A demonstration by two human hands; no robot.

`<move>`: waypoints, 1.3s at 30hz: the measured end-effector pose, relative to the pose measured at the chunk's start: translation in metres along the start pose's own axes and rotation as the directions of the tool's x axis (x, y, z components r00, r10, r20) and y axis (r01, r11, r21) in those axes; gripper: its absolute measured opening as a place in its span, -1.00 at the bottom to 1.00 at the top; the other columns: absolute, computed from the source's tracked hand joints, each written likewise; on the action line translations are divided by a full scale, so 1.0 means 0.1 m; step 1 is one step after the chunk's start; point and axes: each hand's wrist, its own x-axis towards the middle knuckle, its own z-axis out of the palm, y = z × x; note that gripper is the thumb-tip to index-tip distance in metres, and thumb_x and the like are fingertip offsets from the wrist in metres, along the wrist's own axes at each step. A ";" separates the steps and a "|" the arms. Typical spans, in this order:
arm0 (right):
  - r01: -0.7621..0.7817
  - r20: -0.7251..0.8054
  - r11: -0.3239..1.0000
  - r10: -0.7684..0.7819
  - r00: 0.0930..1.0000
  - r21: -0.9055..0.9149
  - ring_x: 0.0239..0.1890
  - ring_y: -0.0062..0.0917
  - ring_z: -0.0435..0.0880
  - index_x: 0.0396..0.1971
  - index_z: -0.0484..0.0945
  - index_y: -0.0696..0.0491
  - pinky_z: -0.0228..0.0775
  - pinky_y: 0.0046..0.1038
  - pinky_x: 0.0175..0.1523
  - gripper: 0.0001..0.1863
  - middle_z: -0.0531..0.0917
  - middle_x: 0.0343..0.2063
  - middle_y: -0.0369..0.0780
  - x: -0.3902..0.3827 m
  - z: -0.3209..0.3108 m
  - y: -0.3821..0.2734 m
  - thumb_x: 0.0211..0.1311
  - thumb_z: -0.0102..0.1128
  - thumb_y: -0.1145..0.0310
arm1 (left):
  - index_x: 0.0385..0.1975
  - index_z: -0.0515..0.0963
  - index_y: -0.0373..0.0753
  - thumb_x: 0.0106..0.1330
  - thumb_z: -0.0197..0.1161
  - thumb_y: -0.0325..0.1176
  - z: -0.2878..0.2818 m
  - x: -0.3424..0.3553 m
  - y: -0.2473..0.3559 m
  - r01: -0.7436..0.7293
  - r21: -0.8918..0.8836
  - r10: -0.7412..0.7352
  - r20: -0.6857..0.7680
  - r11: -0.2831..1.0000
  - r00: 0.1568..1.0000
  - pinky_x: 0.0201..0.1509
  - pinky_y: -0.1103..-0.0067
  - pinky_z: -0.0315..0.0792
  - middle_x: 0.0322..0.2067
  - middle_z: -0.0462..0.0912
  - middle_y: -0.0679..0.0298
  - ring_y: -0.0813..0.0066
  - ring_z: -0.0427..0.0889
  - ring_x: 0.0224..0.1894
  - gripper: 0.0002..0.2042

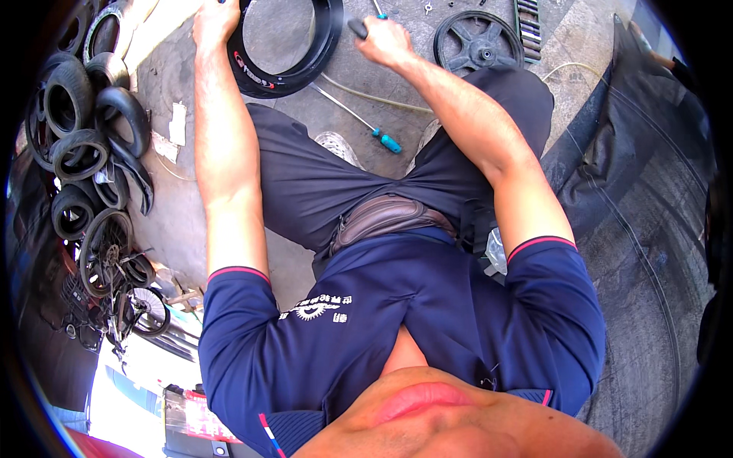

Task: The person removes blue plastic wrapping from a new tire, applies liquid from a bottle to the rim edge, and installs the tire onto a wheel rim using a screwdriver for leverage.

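My left hand is closed at the top edge, beside a black tire with red and white markings; a bit of blue shows at its fingers, but what it grips is unclear. My right hand is closed on a dark handle, right of the tire. A screwdriver with a teal handle lies on the floor between my legs, its shaft pointing toward the tire. Another teal-handled tool lies above my right hand. A pale hose runs under the tire's right side.
A black spoked wheel lies at top right beside a metal rack. Several loose tires are piled on the left, with bicycle parts below. Dark sheeting covers the right side. Paper scraps lie on the concrete.
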 end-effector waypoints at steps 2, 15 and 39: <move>0.046 -0.260 0.999 -0.039 0.965 0.023 -0.10 -0.05 0.76 -0.19 0.66 0.06 0.58 -0.03 0.05 -0.63 0.76 -0.20 0.01 0.21 -0.06 0.08 0.19 0.27 0.07 | 0.22 0.52 -0.39 0.35 0.28 -0.01 -0.08 -0.05 0.16 0.017 -0.044 -0.014 0.059 0.999 0.998 0.35 0.34 0.39 0.15 0.61 -0.17 0.01 0.56 0.26 -0.40; 0.019 0.133 0.998 -0.011 0.991 -0.054 -0.02 -0.07 0.73 -0.11 0.67 0.03 0.56 -0.07 0.11 -0.55 0.75 -0.14 0.01 0.13 0.19 0.16 0.13 0.36 0.01 | 0.26 0.50 -0.38 0.18 0.43 0.01 -0.07 -0.10 0.20 -0.008 0.073 0.007 0.017 0.997 1.000 0.35 0.32 0.40 0.17 0.59 -0.19 0.00 0.55 0.28 -0.27; 0.325 -0.384 0.873 -0.177 0.906 0.365 -0.09 -0.30 0.72 -0.08 0.65 0.13 0.52 -0.30 0.05 -0.57 0.75 -0.20 -0.11 0.03 -1.48 -0.06 0.11 0.46 0.19 | -0.01 0.67 -0.27 -0.11 0.15 -0.47 -0.20 -0.34 0.58 -0.349 -0.440 0.513 0.343 0.828 0.787 0.32 0.29 0.37 0.21 0.57 -0.03 0.14 0.50 0.26 -0.47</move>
